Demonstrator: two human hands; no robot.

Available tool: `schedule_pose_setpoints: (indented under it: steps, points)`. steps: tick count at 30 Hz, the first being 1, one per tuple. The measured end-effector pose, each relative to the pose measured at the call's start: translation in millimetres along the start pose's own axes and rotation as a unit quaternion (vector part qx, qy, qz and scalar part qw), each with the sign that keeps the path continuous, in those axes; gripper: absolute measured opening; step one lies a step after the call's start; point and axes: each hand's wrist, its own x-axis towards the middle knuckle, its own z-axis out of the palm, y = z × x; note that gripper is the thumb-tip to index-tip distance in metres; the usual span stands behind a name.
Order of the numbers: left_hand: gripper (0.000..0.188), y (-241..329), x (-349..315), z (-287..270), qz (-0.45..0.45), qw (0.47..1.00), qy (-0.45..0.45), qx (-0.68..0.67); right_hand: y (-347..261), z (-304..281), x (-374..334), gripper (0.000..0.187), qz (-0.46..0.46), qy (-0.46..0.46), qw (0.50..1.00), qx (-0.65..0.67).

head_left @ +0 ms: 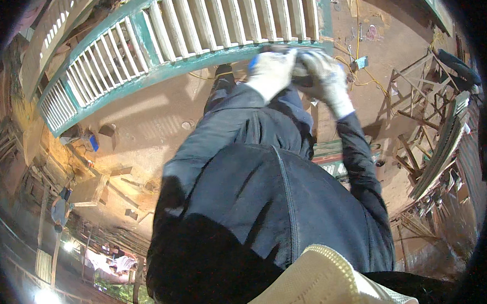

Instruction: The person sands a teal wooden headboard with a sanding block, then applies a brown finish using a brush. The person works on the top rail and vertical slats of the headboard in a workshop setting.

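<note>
From my remote view, the left hand (pixel 272 72) and right hand (pixel 325 76) curl their fingers around a dark tool (pixel 304 80) at the green slatted frame's (pixel 196 62) near edge, by its right corner; I judge level, evenly shared pressure best.

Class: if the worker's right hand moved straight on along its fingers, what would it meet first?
Beyond the dark tool it grips, the right hand would probably meet the green rail; depth is unclear.
</note>
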Motion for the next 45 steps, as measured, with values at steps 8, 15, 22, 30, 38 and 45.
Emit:
schedule_pose_setpoints:
  steps: [8, 15, 22, 30, 38, 45]
  points:
    - [0.045, 23, 18, 7, -0.011, 1.000, -0.013, -0.011, 23, -8, -10, 0.067, -0.007, 0.013, 0.999, -0.030]
    - [0.075, -112, -97, -58, -0.126, 0.984, -0.099, 0.073, -117, 69, 78, 0.033, -0.021, -0.017, 0.990, 0.136]
    - [0.062, -174, -132, -56, -0.145, 0.977, -0.130, 0.088, -157, 107, 95, 0.042, -0.062, -0.057, 0.993, 0.087]
    - [0.058, -22, -12, -26, -0.074, 0.982, -0.173, 0.014, -5, 23, 8, 0.068, -0.032, -0.036, 0.996, 0.069]
    - [0.083, 115, 80, 26, -0.208, 0.948, -0.091, -0.225, 133, -75, 0, 0.044, -0.197, -0.048, 0.975, -0.093]
    - [0.111, 144, 162, 41, -0.299, 0.841, 0.144, -0.427, 168, -112, 57, 0.075, -0.080, 0.021, 0.989, -0.121]
